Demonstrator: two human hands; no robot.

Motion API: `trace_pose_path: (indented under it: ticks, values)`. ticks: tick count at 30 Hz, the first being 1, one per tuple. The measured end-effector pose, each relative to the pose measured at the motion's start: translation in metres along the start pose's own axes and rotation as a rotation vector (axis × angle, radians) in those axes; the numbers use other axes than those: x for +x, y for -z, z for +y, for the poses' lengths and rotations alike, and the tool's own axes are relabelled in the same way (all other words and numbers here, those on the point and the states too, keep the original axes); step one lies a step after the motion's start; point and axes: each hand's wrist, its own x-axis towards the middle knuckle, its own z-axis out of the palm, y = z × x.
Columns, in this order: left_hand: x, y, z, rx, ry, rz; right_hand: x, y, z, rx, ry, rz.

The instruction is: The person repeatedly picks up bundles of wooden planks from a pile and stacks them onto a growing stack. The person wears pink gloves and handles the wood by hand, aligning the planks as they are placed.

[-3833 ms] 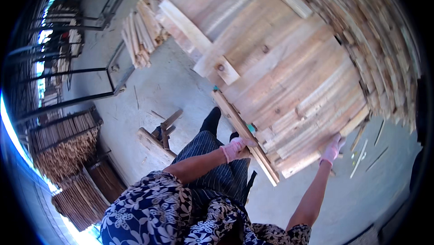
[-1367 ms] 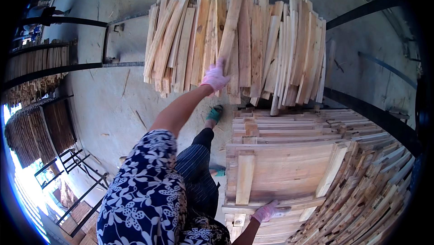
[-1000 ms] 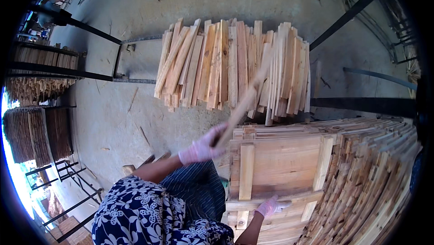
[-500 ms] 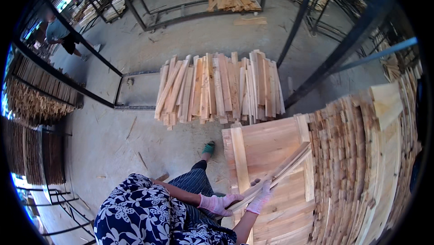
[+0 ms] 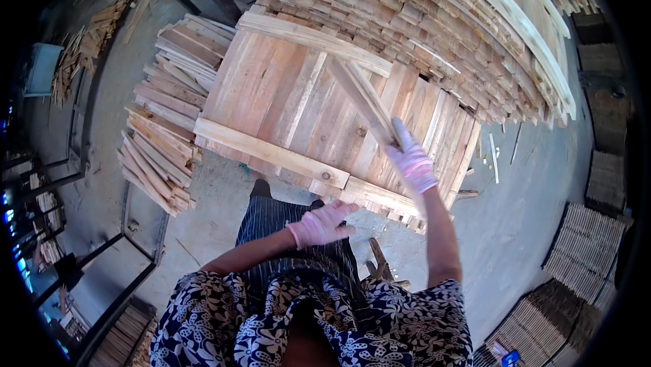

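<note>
My right hand, in a pink-and-white glove, is closed around a few narrow wooden slats held together. They slant away to the far left above a board layer. Below them lies this flat layer of planks set side by side, with a crosswise batten along its near edge and another batten along its far edge. My left hand, gloved alike, hovers near that near edge in front of my striped skirt. Its fingers are stretched out and nothing is in them.
A tall stack of boards rises right behind the plank layer. To the left, a pile of loose slats lies beside dark metal frames. Wood scraps lie on the floor near me. More stacked boards stand at the right.
My view has swung right, toward the tall stack. My left hand has come off the slats. My right hand still grips them and now holds them out over the plank layer.
</note>
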Motion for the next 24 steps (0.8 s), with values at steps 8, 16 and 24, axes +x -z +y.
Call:
trace_pose_path:
  ticks: [8, 16, 24]
  values:
    - [0.011, 0.033, -0.007, 0.075, 0.152, 0.371, 0.038, 0.019, 0.154, -0.619, -0.104, 0.036]
    - [0.042, 0.000, 0.036, 0.056, 0.337, 0.174, 0.026, -0.011, 0.123, -0.832, 0.064, 0.100]
    - [0.050, -0.001, 0.025, -0.001, 0.372, 0.210, 0.012, 0.003, 0.147, -0.834, -0.035, 0.080]
